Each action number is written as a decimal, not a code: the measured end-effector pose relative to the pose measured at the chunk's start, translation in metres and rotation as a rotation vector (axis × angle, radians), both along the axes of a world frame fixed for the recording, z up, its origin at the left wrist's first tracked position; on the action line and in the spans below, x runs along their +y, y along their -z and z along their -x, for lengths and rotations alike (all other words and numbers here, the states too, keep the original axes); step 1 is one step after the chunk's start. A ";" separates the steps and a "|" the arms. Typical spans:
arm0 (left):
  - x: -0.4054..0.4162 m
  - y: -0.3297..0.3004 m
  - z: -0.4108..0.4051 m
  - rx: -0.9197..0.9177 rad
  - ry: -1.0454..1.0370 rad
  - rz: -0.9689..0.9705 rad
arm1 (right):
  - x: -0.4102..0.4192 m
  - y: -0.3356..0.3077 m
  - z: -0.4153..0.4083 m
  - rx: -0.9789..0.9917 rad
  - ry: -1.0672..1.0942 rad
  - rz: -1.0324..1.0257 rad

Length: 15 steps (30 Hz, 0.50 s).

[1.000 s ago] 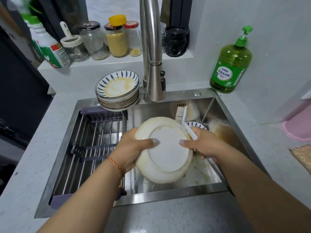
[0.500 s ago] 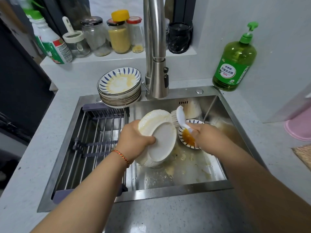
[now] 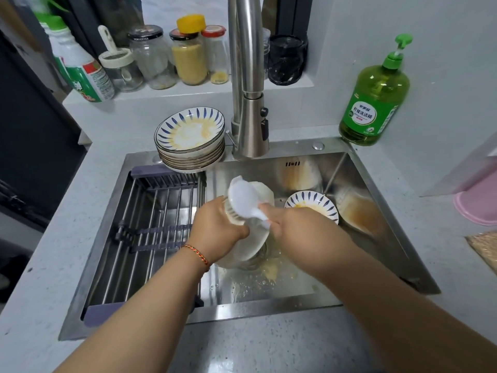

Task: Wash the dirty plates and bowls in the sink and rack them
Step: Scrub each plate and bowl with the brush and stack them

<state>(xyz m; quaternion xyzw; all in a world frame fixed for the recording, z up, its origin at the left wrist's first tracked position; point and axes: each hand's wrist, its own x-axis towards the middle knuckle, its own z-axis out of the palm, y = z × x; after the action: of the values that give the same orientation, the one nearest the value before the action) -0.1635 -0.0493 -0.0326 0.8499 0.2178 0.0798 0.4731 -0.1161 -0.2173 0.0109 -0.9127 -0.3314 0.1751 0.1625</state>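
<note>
Hands meet over the middle of the sink. At about nine o'clock of the basin's centre, the left hand grasps a cream plate tilted on edge above the drain. The right hand, at three o'clock of the plate, clenches the handle of a white brush whose bristles press on the plate's upper rim. A blue-rimmed bowl with yellow residue lies at two o'clock. Stacked dirty bowls sit at eleven o'clock beside the faucet; the wire rack fills the left.
</note>
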 end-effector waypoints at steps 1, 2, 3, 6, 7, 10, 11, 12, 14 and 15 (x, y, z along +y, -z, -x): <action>0.001 0.001 0.001 -0.002 -0.010 0.013 | -0.002 0.005 -0.010 0.017 0.048 0.024; 0.002 0.001 0.003 -0.003 -0.013 0.008 | -0.004 0.010 -0.025 0.043 0.123 0.077; 0.003 0.002 0.005 -0.002 -0.002 -0.009 | -0.007 0.012 -0.034 0.047 0.181 0.134; 0.002 0.003 0.005 -0.006 0.039 -0.029 | -0.007 0.008 -0.029 0.020 0.140 0.154; 0.002 0.005 0.004 -0.004 0.038 -0.024 | -0.003 0.003 -0.018 0.017 0.074 0.100; 0.001 0.006 0.003 -0.023 0.017 0.058 | 0.002 -0.002 0.000 0.058 0.009 -0.034; 0.002 0.006 0.005 -0.032 -0.011 0.099 | 0.000 0.001 -0.009 0.093 0.073 -0.047; 0.003 0.007 0.007 -0.049 -0.043 0.137 | -0.003 0.008 -0.022 0.119 0.142 -0.024; 0.005 0.009 0.012 -0.104 -0.107 0.240 | -0.013 0.018 -0.035 0.192 0.268 0.028; 0.004 0.009 0.014 -0.142 -0.149 0.315 | -0.019 0.023 -0.036 0.261 0.335 -0.011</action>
<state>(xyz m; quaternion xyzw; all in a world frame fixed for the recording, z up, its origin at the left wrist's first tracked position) -0.1773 -0.0450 -0.0413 0.7391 0.2559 0.1393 0.6073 -0.0803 -0.2363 -0.0120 -0.9238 -0.1522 0.2603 0.2361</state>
